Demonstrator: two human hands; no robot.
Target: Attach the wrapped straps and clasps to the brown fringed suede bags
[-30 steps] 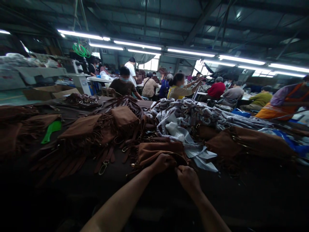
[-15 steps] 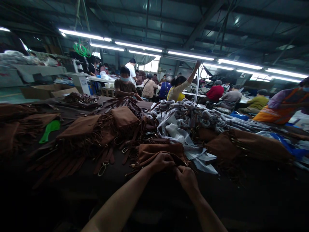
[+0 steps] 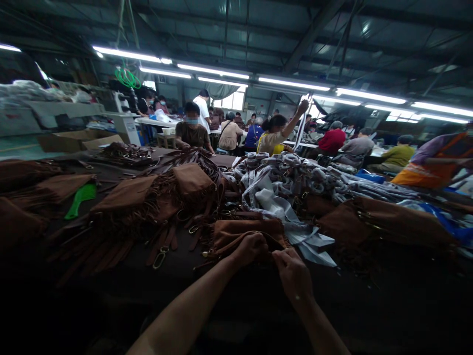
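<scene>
Bag (image 3: 238,231): lower centre of the frame, on the dark surface (image 3: 185,268)
Left hand (image 3: 253,247): curled, gripping the bag's near edge
Right hand (image 3: 293,271): fingers pinched together at that edge; exact hold too dark to tell
Comb (image 3: 80,199): green, left of frame
Wrap (image 3: 312,241): white, just right of the bag

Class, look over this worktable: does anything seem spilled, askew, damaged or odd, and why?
Nothing looks plainly damaged. The crumpled white wrapping beside the brown fringed bag looks untidy, its loose ends spread over the dark tabletop.
</scene>
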